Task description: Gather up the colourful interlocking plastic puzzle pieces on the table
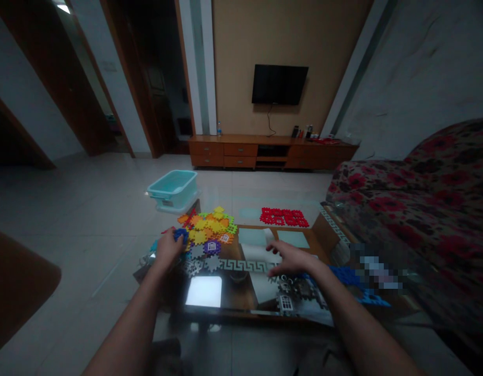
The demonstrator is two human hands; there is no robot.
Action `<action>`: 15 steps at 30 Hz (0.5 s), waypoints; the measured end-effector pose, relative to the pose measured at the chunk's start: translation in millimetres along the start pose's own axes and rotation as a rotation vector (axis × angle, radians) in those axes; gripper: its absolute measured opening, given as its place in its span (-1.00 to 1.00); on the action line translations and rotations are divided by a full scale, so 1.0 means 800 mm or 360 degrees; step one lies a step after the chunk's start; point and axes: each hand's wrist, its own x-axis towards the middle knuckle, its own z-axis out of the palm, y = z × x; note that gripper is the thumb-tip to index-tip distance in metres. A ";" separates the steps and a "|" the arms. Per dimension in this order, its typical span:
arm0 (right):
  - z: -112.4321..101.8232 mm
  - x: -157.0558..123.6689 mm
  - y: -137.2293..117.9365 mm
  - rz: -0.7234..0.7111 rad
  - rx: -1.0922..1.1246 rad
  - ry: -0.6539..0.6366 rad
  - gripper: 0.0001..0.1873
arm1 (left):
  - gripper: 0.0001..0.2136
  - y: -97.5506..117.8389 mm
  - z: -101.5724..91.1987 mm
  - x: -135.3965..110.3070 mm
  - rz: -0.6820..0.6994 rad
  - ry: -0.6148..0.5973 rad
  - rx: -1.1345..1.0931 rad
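At the left end of the glass-topped table, my left hand (171, 249) is closed on a dark blue toothed building piece (180, 235). Right beside it lies a heap of yellow toothed building pieces (210, 224) mixed with orange, green and red ones. A purple piece (212, 247) with a white window and grey pieces (213, 262) lie nearer to me. Over the right half of the table, my right hand (289, 258) has its fingers apart and nothing in them. Below that hand are dark grey and black pieces (286, 302), partly hidden by my forearm.
Red pieces (284, 216) lie joined at the table's far side. Blue pieces (346, 275) sit beyond my right forearm. A turquoise tub (174, 189) stands past the table's far left corner. A flowered sofa (413, 172) borders the right, and a wooden TV cabinet (241, 151) lines the wall.
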 end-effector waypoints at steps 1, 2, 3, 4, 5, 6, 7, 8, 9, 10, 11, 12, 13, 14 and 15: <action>-0.001 -0.010 0.011 0.0048 -0.0258 -0.0052 -0.20 | -0.66 -0.005 0.000 0.002 -0.0032 0.0046 0.0050; 0.001 -0.018 0.020 0.0088 -0.0495 -0.0107 -0.10 | -0.63 -0.009 0.001 0.003 -0.0056 0.0080 0.0090; 0.005 -0.025 0.027 0.0122 -0.0702 -0.0156 -0.04 | -0.61 -0.013 0.002 0.004 -0.0068 0.0104 0.0122; 0.012 -0.030 0.030 0.0140 -0.0860 -0.0204 0.00 | -0.60 -0.015 0.004 0.005 -0.0070 0.0124 0.0150; 0.019 -0.033 0.032 0.0144 -0.0955 -0.0247 0.02 | -0.60 -0.018 0.006 0.006 -0.0064 0.0142 0.0174; 0.026 -0.035 0.030 0.0151 -0.1014 -0.0287 0.04 | -0.61 -0.020 0.008 0.007 -0.0050 0.0159 0.0197; 0.031 -0.035 0.027 0.0159 -0.1048 -0.0325 0.07 | -0.62 -0.022 0.009 0.008 -0.0032 0.0176 0.0219; 0.036 -0.035 0.022 0.0171 -0.1068 -0.0357 0.09 | -0.63 -0.024 0.010 0.009 -0.0012 0.0195 0.0240; 0.039 -0.034 0.016 0.0185 -0.1080 -0.0383 0.09 | -0.64 -0.025 0.011 0.011 0.0005 0.0217 0.0261; 0.040 -0.034 0.010 0.0198 -0.1089 -0.0399 0.05 | -0.63 -0.027 0.012 0.012 0.0018 0.0242 0.0279; 0.039 -0.033 0.004 0.0203 -0.1095 -0.0404 -0.02 | -0.61 -0.028 0.012 0.012 0.0026 0.0268 0.0295; 0.039 -0.032 0.000 0.0200 -0.1096 -0.0401 -0.11 | -0.59 -0.029 0.013 0.013 0.0031 0.0293 0.0306; 0.037 -0.031 -0.002 0.0198 -0.1096 -0.0398 -0.21 | -0.56 -0.030 0.013 0.013 0.0033 0.0314 0.0313; 0.036 -0.031 -0.003 0.0198 -0.1094 -0.0394 -0.29 | -0.54 -0.031 0.014 0.013 0.0031 0.0330 0.0316; 0.035 -0.030 -0.002 0.0195 -0.1084 -0.0386 -0.35 | -0.52 -0.032 0.014 0.012 0.0026 0.0341 0.0315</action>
